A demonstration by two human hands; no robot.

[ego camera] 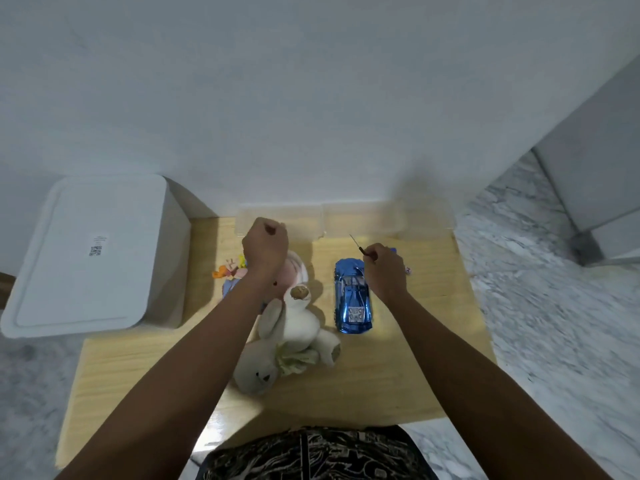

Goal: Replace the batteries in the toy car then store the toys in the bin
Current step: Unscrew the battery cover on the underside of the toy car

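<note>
1. The blue toy car (352, 299) lies on the wooden table (398, 375), right of centre, resting on its wheels with its shiny body up and its length running away from the person.
2. The right hand (385, 268) hovers just beside the car's far right corner, slightly above it; whether it touches the car cannot be told.
3. This hand's fingers are curled round a small screwdriver (358, 247), pinching its dark handle, with the thin shaft pointing up and away toward the wall.
4. The left hand (265, 247) is well apart from the car, to its left, held above the toys as a closed fist; nothing can be seen in it.
5. Under the left wrist sits a pink and white soft toy (294, 276), partly hidden.
6. Nearer the person, left of the car, lies a white plush rabbit (294, 337), head toward the table's near edge.
7. A small colourful doll (230, 275) lies left of the left forearm.
8. A clear plastic bin (346, 220) stands at the table's far edge against the wall, beyond both hands.
9. A white lidded box (93, 254) stands left of the table.
</note>
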